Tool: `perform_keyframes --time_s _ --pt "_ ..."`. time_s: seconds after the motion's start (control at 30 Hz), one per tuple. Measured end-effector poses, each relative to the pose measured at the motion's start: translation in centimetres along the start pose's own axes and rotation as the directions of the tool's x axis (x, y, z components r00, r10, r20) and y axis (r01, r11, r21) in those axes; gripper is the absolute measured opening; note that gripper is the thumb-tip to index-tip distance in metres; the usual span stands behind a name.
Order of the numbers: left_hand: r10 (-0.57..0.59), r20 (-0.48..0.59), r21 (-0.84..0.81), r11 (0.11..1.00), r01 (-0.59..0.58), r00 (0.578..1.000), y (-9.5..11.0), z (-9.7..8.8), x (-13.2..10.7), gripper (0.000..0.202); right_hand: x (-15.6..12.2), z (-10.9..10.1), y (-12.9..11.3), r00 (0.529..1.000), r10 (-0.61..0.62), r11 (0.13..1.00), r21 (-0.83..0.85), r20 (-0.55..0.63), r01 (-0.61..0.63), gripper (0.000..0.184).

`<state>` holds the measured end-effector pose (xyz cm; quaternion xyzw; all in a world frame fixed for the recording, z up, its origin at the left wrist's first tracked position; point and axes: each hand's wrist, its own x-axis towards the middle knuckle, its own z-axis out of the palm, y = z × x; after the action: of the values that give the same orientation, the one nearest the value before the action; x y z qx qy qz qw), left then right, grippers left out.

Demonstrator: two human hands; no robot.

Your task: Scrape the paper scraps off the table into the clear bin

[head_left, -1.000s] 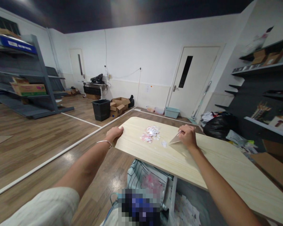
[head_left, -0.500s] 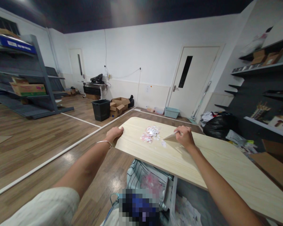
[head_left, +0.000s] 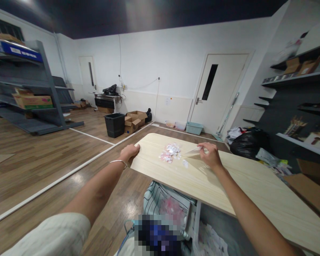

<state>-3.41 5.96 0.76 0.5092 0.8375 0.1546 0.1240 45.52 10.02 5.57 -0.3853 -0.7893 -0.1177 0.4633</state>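
My left hand (head_left: pixel 130 152) grips the left edge of the pale wooden tabletop (head_left: pixel 245 181), its fingers closed around it. In my right hand (head_left: pixel 210 155) is a thin, flat, light-coloured card (head_left: pixel 192 151), pinched between thumb and fingers and held tilted just over the wood. To the left of the card lies a loose pile of small white and pink paper pieces (head_left: pixel 172 151). A few pieces (head_left: pixel 185 163) lie apart from the pile, below the card's tip.
Under the table's near edge are a striped cloth bag (head_left: pixel 150 197) with pink bits and a clear plastic bin (head_left: pixel 196 227) holding paper scraps. Beyond stand a black bin (head_left: pixel 114 125), cardboard boxes (head_left: pixel 132 124) and a light-blue tub (head_left: pixel 194 128). Black bags (head_left: pixel 249 142) lie at right.
My right hand and the card have shifted very slightly, with the card held a little flatter. My left hand stays on the table edge.
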Motion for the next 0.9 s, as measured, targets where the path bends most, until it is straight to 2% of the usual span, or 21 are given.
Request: perform_keyframes --time_s 0.33,0.47,0.63,0.9 --pt "0.0 0.003 -0.001 1.0 0.0 1.0 0.0 -0.1 0.1 0.079 0.2 -0.6 -0.1 0.997 -0.009 1.0 0.01 -0.075 0.01 0.039" --pt "-0.001 0.011 -0.001 1.0 0.001 1.0 0.1 -0.3 0.0 0.077 0.3 -0.7 0.4 0.997 -0.049 0.999 0.008 -0.051 0.05 0.043" --pt "-0.001 0.014 0.006 1.0 0.001 1.0 0.1 -0.3 -0.1 0.078 0.3 -0.3 0.6 0.998 -0.066 0.996 -0.054 -0.012 0.065 0.031" --pt "0.0 -0.001 0.01 1.0 0.0 1.0 0.1 -0.2 -0.2 0.079 0.0 0.0 1.0 0.992 0.065 0.985 -0.155 -0.111 -0.082 0.015"
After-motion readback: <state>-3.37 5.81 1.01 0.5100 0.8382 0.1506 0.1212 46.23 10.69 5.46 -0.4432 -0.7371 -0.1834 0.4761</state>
